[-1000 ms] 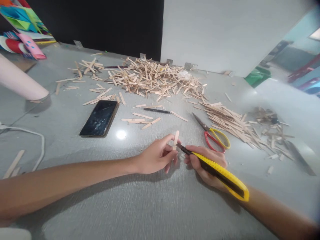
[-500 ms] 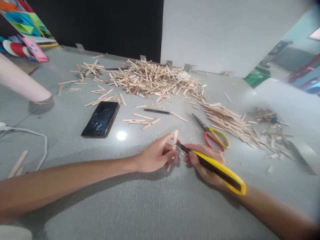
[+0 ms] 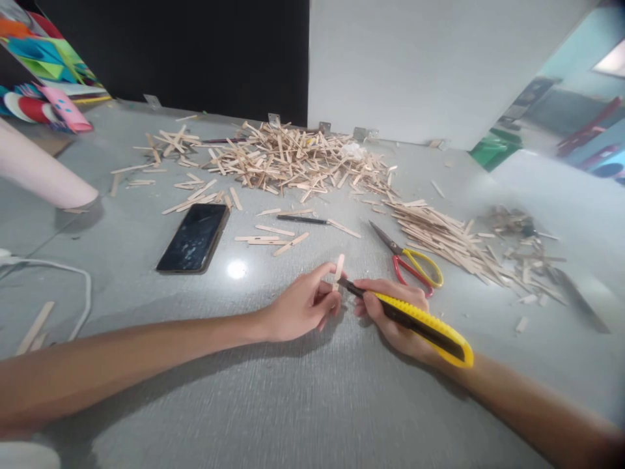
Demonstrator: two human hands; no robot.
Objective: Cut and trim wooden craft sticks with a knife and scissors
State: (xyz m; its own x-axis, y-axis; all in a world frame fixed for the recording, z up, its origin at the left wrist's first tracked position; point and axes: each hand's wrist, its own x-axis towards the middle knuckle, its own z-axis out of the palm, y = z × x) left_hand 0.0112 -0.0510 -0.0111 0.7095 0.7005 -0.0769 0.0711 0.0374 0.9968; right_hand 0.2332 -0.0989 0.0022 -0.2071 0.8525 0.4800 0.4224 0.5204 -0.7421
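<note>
Pinched upright in the fingers of my left hand (image 3: pixel 305 304) is a short wooden popsicle stick (image 3: pixel 339 267). My right hand (image 3: pixel 390 316) is wrapped round a yellow utility knife (image 3: pixel 424 326). The knife's tip end meets the stick near its middle, just above my left thumb; the exact contact of the blade is too small to make out. Scissors (image 3: pixel 407 257) with one red and one yellow handle lie beyond my right hand. A few loose sticks (image 3: pixel 276 238) rest on the table ahead of my left hand.
A large heap of sticks (image 3: pixel 297 156) lies at the back, with another pile (image 3: pixel 444 238) to the right. A black phone (image 3: pixel 194 238) lies on the left, near a white cable (image 3: pixel 88 286). A dark pen-like tool (image 3: pixel 301 219) sits mid-table. Further right is a metal ruler-like strip (image 3: pixel 581 299).
The whole view has shifted slightly, so things appear a little further left. Both hands keep their holds on the popsicle stick and the utility knife, with little other movement.
</note>
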